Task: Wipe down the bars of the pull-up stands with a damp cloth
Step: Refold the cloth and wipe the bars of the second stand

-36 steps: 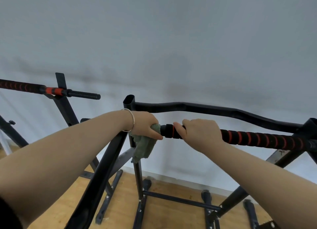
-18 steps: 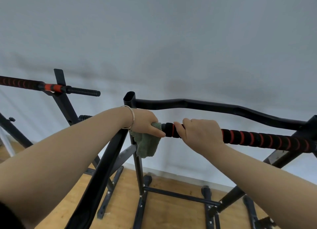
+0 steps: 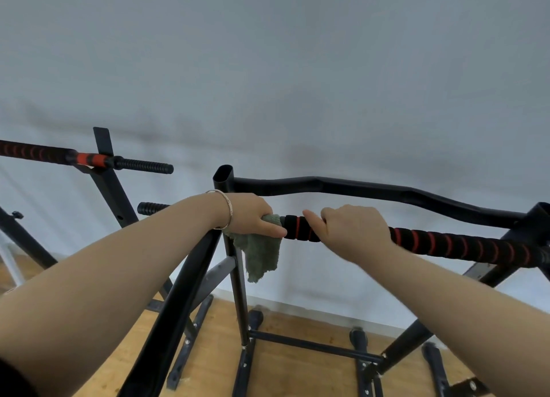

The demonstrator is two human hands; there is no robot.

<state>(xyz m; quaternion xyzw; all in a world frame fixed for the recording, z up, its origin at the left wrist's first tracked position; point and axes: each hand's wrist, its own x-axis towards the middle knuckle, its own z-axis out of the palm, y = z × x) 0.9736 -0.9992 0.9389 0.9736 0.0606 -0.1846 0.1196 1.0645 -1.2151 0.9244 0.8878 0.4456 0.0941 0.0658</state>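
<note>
A black pull-up stand fills the middle of the view. Its near bar has black foam with red stripes and runs from centre to the right edge. My left hand, a bracelet on the wrist, is closed around the bar's left end with a green-grey cloth wrapped under it; the cloth's loose part hangs down. My right hand grips the same bar just right of the cloth. Behind runs a bare black curved bar.
A second stand with a red-and-black bar and a ribbed black end stands at the left. Black uprights and floor feet rest on the wooden floor below. A pale wall is close behind the stands.
Both hands stay on the bar. The left hand with the cloth has shifted slightly right along the bar's end, and the hanging cloth has swung a little.
</note>
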